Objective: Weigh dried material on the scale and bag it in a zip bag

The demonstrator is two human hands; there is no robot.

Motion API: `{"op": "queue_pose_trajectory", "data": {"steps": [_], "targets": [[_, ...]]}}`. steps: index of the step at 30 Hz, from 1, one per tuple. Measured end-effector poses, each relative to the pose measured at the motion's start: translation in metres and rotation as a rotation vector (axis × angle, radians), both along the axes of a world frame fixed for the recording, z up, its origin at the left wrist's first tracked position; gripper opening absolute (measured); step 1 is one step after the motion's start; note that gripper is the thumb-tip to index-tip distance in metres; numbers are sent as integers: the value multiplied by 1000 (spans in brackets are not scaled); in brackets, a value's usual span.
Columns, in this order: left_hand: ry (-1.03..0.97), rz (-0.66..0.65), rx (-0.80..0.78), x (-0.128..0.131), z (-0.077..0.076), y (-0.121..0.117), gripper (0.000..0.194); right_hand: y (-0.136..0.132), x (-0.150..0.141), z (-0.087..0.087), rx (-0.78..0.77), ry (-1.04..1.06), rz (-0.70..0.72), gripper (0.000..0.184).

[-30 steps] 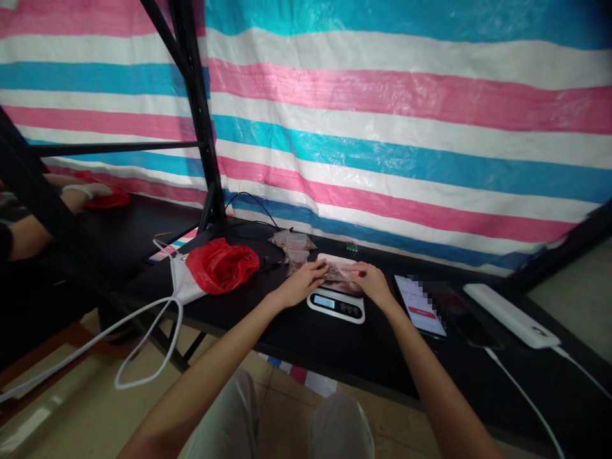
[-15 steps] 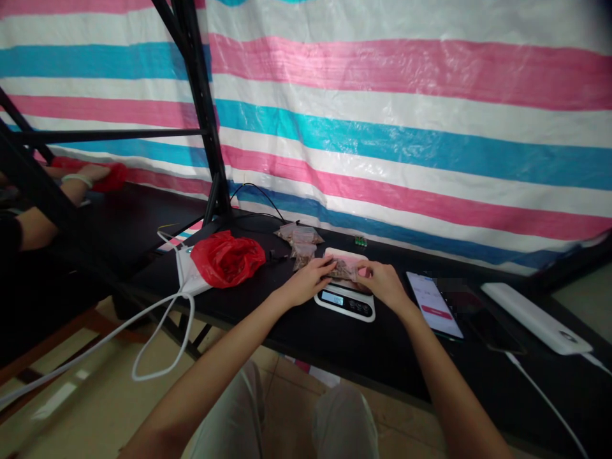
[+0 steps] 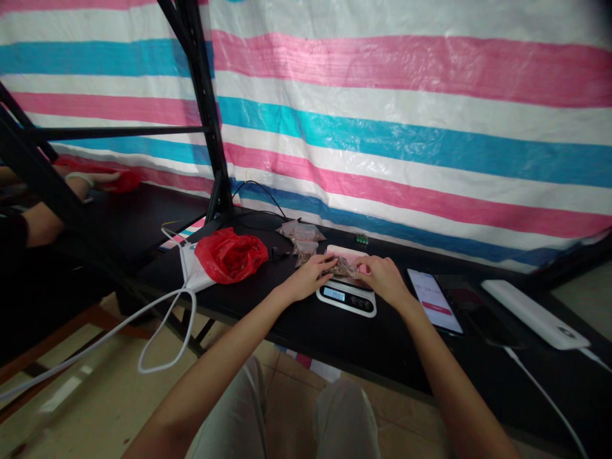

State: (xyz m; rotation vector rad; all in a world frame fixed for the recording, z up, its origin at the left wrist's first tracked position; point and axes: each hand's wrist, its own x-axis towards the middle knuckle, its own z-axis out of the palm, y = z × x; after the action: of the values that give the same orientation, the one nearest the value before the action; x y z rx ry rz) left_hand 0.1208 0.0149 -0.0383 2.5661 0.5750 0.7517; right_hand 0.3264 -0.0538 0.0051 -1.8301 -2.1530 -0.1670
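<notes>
A small white digital scale point(image 3: 347, 298) with a lit display sits on the black table point(image 3: 363, 344). On its platform lies a small clear bag of brown bits point(image 3: 342, 267). My left hand point(image 3: 308, 278) pinches the bag's left end. At the bag's right end my right hand point(image 3: 383, 279) grips it with curled fingers. Both hands hover over the scale's platform.
Several more small filled bags point(image 3: 301, 237) lie behind the scale. A red plastic bag point(image 3: 231, 255) and a white cable point(image 3: 162, 319) are to the left. A lit phone point(image 3: 434, 300) and a white power bank point(image 3: 533, 313) lie to the right. Another person's arm point(image 3: 43, 217) is at far left.
The view shifted slightly; both hands stay on the bag over the scale, and the scale's display now shows a reading.
</notes>
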Motion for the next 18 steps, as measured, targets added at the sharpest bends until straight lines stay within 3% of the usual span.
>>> {"op": "queue_pose_trajectory", "data": {"steps": [5, 10, 15, 18], "targets": [[-9, -13, -31, -2, 4, -1, 41, 2, 8, -3, -54, 175, 31, 17], [-67, -30, -73, -3, 4, -3, 42, 2, 26, -11, 9, 420, -53, 17], [-324, 14, -144, -4, 8, -3, 38, -4, 38, -4, 138, 498, -144, 22], [-533, 30, -337, -3, 13, 0, 29, -5, 33, 9, 243, 537, -139, 24]]}}
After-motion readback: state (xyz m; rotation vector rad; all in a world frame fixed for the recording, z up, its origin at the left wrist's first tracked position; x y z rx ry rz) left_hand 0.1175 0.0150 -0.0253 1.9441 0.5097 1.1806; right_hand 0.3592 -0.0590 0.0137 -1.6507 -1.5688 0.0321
